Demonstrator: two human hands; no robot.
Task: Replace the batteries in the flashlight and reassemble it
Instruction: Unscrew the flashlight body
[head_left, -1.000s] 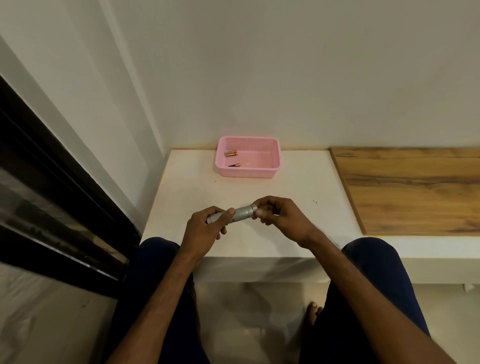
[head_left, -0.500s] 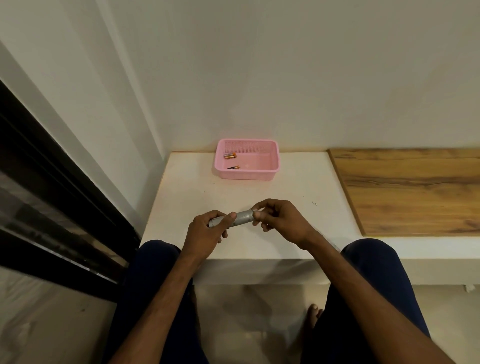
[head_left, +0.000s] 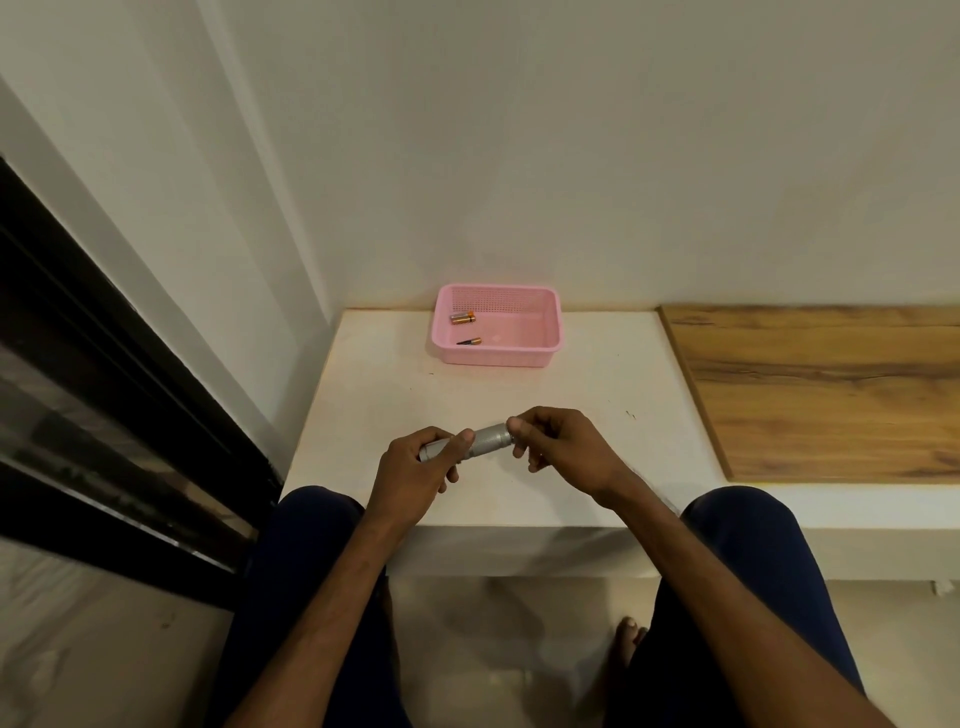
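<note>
While the left hand (head_left: 410, 475) is gripping the torch (head_left: 480, 440), lying crosswise between both hands, the right hand (head_left: 558, 447) is pinching its right end.

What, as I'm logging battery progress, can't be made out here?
All in the head view:
- flashlight, right end: covered by the right hand; cap state unknown.
- flashlight, left part: wrapped by the left hand.
- batteries in the pink basket: too small to read markings.

Surface (head_left: 597, 395): white, butted against the wall (head_left: 519, 130).
Wooden panel (head_left: 831, 384): on the right, touching surface edge.
Basket (head_left: 493, 357): pink, perforated, at the back.
Frame (head_left: 104, 364): black, far left.
Floor (head_left: 78, 649): pale.
</note>
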